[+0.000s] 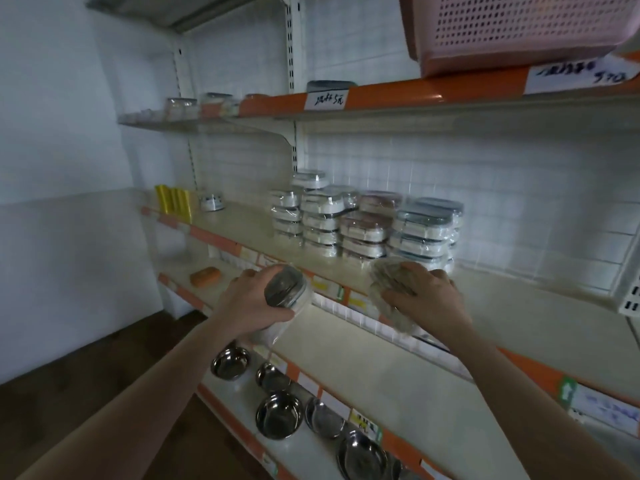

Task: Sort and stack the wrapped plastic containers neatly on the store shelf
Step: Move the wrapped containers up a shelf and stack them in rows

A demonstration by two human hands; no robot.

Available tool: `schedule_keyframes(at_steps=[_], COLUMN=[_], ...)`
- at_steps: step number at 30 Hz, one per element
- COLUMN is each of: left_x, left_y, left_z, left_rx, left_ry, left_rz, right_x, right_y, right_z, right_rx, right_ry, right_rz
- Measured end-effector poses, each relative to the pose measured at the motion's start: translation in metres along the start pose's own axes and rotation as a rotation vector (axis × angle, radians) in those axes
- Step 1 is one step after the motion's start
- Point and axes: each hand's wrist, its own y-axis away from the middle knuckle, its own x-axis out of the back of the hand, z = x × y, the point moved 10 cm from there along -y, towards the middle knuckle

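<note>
While stacked containers [367, 223] sit mid-shelf [249, 223], left hand [252, 306] grips one wrapped container [285, 289] and right hand [426, 299] grips another [388, 289] at its front edge.

Two hand-held wrapped containers [286, 289], five steel bowls [279, 415], one pink basket [512, 26], four yellow packs [173, 201].

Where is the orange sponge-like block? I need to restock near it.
In the head view, the orange block lies at the left on the shelf below the stacked containers, left of the left hand.
</note>
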Motion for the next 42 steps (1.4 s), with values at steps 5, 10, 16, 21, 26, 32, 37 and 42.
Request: schedule_keyframes(at_steps=[5,10,16,21,26,32,37,42], left_x=[0.024,0.036,0.059,0.079,0.091,0.083,0.073,0.072], left_y=[-0.05,-0.104,-0.175,-0.224,-0.259,-0.292,-0.313,-0.338], left_z=[-0.021,-0.055,-0.096,-0.121,-0.136,-0.139,-0.137,-0.133], left_rx=[-0.024,-0.081,-0.178,-0.293,-0.377,-0.445,-0.456,-0.457], left_ry=[-0.043,-0.011,-0.055,-0.069,-0.068,-0.031,-0.006,-0.024], left_rz=[0.062,0.033,0.002,-0.05,-0.067,-0.096,-0.134,-0.098], right_x=[-0.013,-0.032,-0.058,-0.072,-0.073,-0.057,-0.051,-0.053], right_y=[-0.055,-0.1,-0.15,-0.178,-0.201,-0.237,-0.279,-0.334], right_z=[-0.025,-0.055,-0.091,-0.119,-0.141,-0.153,-0.155,-0.15], right_rx=[0.034,0.038,-0.045,-0.122,-0.164,-0.181,-0.162,-0.113], right_ry=[0.02,0.023,0.062,0.095,0.128,0.197,0.217,0.172], right_rz=[-0.002,0.019,0.08,0.154,0.192,0.224,0.22,0.197])
